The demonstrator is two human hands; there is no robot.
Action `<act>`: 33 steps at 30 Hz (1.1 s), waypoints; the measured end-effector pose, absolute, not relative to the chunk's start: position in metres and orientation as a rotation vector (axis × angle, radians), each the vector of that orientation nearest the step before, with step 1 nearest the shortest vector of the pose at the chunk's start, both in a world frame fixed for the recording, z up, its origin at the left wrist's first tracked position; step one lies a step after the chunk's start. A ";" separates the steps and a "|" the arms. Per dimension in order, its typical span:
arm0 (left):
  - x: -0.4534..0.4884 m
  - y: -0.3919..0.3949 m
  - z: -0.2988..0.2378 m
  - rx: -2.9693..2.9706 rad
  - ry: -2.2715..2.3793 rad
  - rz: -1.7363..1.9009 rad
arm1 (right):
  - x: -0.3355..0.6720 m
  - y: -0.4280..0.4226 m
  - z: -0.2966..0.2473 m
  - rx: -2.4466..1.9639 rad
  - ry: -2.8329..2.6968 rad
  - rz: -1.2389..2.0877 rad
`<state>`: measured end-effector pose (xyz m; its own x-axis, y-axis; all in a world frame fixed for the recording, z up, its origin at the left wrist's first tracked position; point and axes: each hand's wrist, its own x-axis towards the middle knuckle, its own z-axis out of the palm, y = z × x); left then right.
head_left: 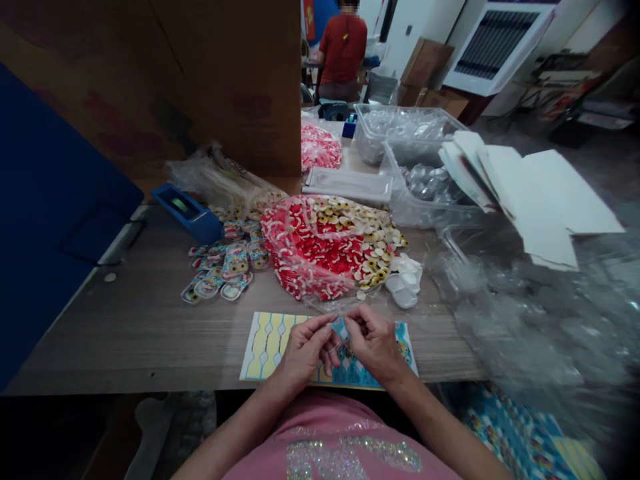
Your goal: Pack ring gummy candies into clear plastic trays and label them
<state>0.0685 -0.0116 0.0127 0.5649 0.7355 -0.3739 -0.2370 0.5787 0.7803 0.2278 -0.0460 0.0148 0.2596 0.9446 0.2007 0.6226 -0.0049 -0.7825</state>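
Observation:
My left hand (306,348) and my right hand (373,343) meet over a printed card sheet (265,343) at the table's front edge. Both pinch a small clear-wrapped piece (341,339) between their fingertips. The sheet is yellow on the left and blue-patterned under my hands. Just beyond lies a big heap of red and cream small pieces (327,243) in a clear bag. Several finished little packets (225,267) lie spread to the left of the heap.
A blue tape dispenser (187,212) sits at the left, a white lump (405,280) right of the heap. Clear plastic bins (400,133), white flat cartons (530,193) and crumpled clear film (525,307) fill the right. A person in red (343,53) stands far back.

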 end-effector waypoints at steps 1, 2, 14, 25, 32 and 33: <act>0.068 -0.009 0.011 0.799 0.824 0.648 | 0.227 -0.045 0.015 -1.715 -1.446 0.519; 0.067 -0.006 0.009 0.851 0.872 0.654 | 0.227 -0.043 0.016 -1.701 -1.430 0.567; 0.068 0.007 0.026 0.675 0.600 0.723 | 0.211 -0.024 0.020 -1.511 -0.971 0.909; 0.058 0.023 0.018 0.475 0.744 0.763 | 0.284 0.022 0.022 -2.132 -1.789 -0.140; 0.058 0.027 0.021 0.265 0.429 0.642 | 0.276 0.026 0.026 -2.058 -1.814 -0.155; 0.057 0.027 0.020 0.265 0.427 0.637 | 0.270 0.022 0.031 -1.953 -1.793 -0.041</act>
<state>0.0573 0.0274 0.0198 0.7216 0.6232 -0.3014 -0.5160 0.7745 0.3660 0.2705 0.0223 0.0314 0.1387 0.9304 0.3393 0.9448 -0.0216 -0.3270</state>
